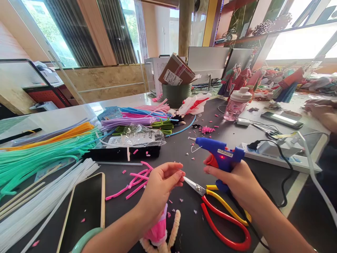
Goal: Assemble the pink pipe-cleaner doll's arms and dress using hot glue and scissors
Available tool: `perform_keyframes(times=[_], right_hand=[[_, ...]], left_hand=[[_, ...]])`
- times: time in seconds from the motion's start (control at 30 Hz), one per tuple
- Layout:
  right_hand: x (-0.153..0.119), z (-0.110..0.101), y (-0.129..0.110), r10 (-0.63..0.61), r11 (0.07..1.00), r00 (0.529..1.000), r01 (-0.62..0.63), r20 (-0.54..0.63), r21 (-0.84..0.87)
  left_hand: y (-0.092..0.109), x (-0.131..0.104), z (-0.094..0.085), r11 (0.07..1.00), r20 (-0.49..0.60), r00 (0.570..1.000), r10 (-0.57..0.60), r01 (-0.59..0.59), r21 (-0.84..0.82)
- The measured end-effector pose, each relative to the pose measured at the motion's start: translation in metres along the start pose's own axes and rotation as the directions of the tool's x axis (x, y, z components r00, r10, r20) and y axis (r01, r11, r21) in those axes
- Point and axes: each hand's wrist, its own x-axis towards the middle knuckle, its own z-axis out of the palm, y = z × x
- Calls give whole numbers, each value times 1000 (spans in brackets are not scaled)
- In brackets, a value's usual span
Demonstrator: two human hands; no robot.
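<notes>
My right hand [240,181] is closed around a blue hot glue gun [214,144] with a lit red light, its nozzle pointing left. The fingertips of my left hand [164,179] are pinched together; whatever they hold is hidden or too small to name. Under my left wrist lies a pink pipe-cleaner figure [159,226] with beige limbs, partly covered by the arm. Between my hands rest scissors [223,209] with one red and one yellow handle. Cut pink pipe cleaners [137,179] lie just beyond my left hand.
Bundles of green pipe cleaners [50,151], white strips [60,189] and a phone [84,211] occupy the left. A power strip [279,156] with cords and a pink bottle [237,103] stand right. Another person's hand [322,110] is at the far right.
</notes>
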Motion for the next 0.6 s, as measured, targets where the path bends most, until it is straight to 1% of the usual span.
perform_keyframes(times=[0.1,0.23,0.33,0.5,0.6], right_hand=[[4,-3,5,1,1000,1000,-1,-24,-1],[5,-3,7,-11,1000,1000,11,-6,13],[2,-1,5,-15,999,999,14,43,32],[-3,4,1,4,995,987,-19,164,94],[-4,5,0,11,991,984,-34,178,128]], left_hand=[[-5,6,4,1000,26,1000,12,-12,19],[-5,10,12,999,78,997,27,-30,32],[-3,9,19,999,118,993,29,-33,30],[-5,10,27,999,156,987,33,-37,19],[-6,11,29,998,165,985,46,-51,21]])
